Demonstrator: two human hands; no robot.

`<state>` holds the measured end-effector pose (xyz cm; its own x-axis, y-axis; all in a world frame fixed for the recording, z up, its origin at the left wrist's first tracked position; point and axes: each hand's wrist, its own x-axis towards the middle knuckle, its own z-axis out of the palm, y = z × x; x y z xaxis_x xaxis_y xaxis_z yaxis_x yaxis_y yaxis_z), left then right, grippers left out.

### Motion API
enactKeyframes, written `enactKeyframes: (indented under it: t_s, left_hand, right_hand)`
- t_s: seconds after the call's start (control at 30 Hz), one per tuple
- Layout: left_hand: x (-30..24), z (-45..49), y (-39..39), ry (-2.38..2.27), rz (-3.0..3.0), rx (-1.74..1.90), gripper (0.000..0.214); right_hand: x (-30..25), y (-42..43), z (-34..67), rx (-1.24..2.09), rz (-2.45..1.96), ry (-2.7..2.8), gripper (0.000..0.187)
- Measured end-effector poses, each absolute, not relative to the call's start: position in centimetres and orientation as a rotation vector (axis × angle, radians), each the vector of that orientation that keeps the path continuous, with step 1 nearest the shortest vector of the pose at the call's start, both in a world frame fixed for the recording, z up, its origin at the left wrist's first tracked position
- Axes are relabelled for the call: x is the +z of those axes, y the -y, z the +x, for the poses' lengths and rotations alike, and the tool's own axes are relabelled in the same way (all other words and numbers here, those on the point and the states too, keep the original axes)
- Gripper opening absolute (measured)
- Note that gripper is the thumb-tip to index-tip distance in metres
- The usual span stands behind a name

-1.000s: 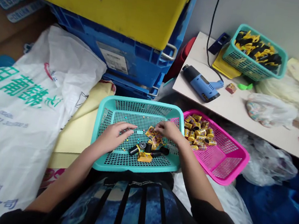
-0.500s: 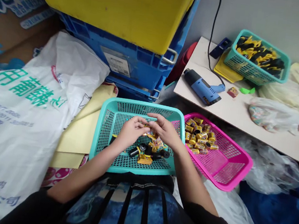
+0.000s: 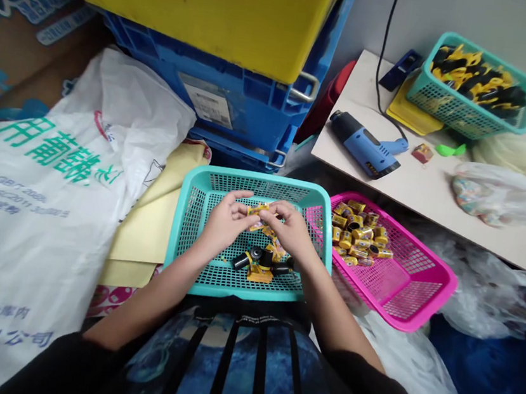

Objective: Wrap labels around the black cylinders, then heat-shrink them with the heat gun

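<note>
Over the turquoise basket [image 3: 244, 294], my left hand [image 3: 226, 223] and my right hand [image 3: 291, 231] face each other, fingers bent inward. Between their fingertips they pinch a small yellow printed wrapper [image 3: 257, 210]; its exact shape is hard to make out. More yellow printed wrappers [image 3: 277, 250] lie in the basket just below the right hand. Nearer my body sit several small black cylinders [image 3: 240, 260], some partly covered by yellow pieces. A flat yellow piece [image 3: 260, 275] lies in front of them.
On the right a pink basket [image 3: 421, 315] holds several yellow-labelled cylinders [image 3: 362, 233]. A blue heat gun [image 3: 364, 147] lies on the white table [image 3: 352, 93], near another turquoise basket [image 3: 465, 113] of black and yellow parts. Blue crates [image 3: 249, 109] rise ahead; a white sack [image 3: 23, 238] is at left.
My hands have drawn slightly apart, and the yellow wrapper between the fingertips shows more clearly. The whole view has shifted a little.
</note>
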<state>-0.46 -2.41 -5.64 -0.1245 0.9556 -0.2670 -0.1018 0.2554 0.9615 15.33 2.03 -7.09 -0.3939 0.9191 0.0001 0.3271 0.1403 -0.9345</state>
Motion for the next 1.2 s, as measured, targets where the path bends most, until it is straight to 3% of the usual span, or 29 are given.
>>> enactKeyframes:
  t_s: [0.17,0.3,0.4,0.5,0.6,0.73,0.87,1.03,1.2]
  left_hand:
    - [-4.1,-4.4,2.6,-1.485,0.870,1.246,0.040]
    - [-3.9,-7.0,3.1,-1.599,0.785,1.376,0.035]
    - [-4.2,-7.8,3.7,-1.670,0.766,1.341,0.042]
    - [-4.7,-8.5,4.6,-1.770,0.790,1.251,0.042]
    - [-5.5,-9.6,5.2,-1.900,0.822,1.140,0.039]
    - [-6.0,-9.6,5.1,-1.951,0.885,1.048,0.035]
    - [-4.6,-7.2,4.8,-1.754,1.080,1.033,0.027]
    - [-3.5,-4.9,4.3,-1.604,1.173,1.061,0.023]
    - [-3.8,-4.9,4.6,-1.572,1.226,1.092,0.022]
  right_hand:
    - [-6.7,-2.0,12.2,1.348,-1.222,1.759,0.049]
    - [-8.9,-0.7,8.3,1.361,-0.887,2.439,0.011]
    - [-10.6,0.3,5.8,1.215,-0.466,2.841,0.026]
    - [-10.8,0.1,5.4,1.160,-0.465,2.912,0.020]
    - [-9.6,-1.0,7.8,1.285,-0.643,2.710,0.033]
    - [-7.6,-1.6,12.7,1.606,-1.041,1.899,0.046]
    - [-6.2,-1.0,15.7,1.774,-1.042,1.220,0.049]
    - [-5.5,-0.4,16.3,1.806,-0.914,1.088,0.038]
    - [-5.8,-0.6,16.2,1.830,-0.938,1.201,0.038]
